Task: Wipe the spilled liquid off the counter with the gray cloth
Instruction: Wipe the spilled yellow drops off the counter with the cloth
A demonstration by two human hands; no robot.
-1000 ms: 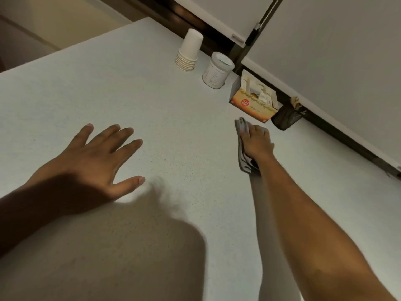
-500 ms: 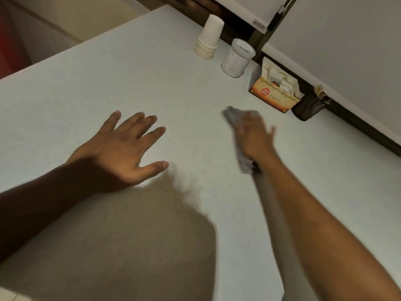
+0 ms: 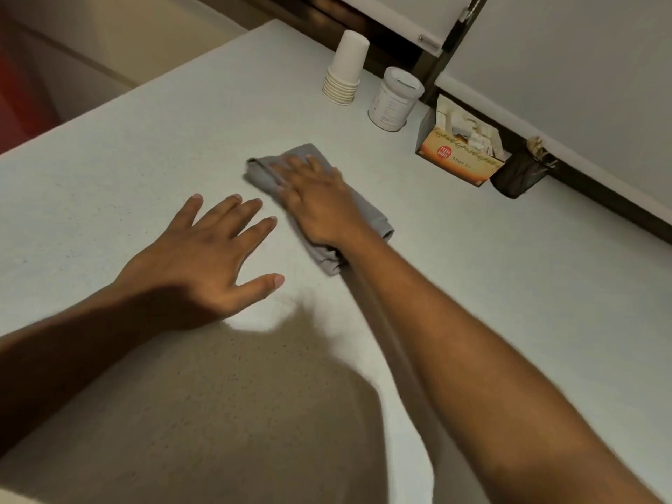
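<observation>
A folded gray cloth (image 3: 374, 216) lies flat on the pale speckled counter (image 3: 145, 147), near its middle. My right hand (image 3: 320, 201) presses down on the cloth with fingers spread over it, covering most of its centre. My left hand (image 3: 214, 256) rests palm down on the bare counter just left of the cloth, fingers apart, holding nothing. I cannot make out any liquid on the counter surface.
Along the back wall stand a stack of paper cups (image 3: 345, 69), a white lidded tin (image 3: 394, 100), an orange tea box (image 3: 458, 154) and a small black holder (image 3: 520, 172). The counter's left edge (image 3: 120, 92) drops off to the floor. A dark shadow covers the near counter.
My right hand has slid the cloth leftward and toward me, away from the tea box to near my left hand. My left hand has stayed flat on the counter.
</observation>
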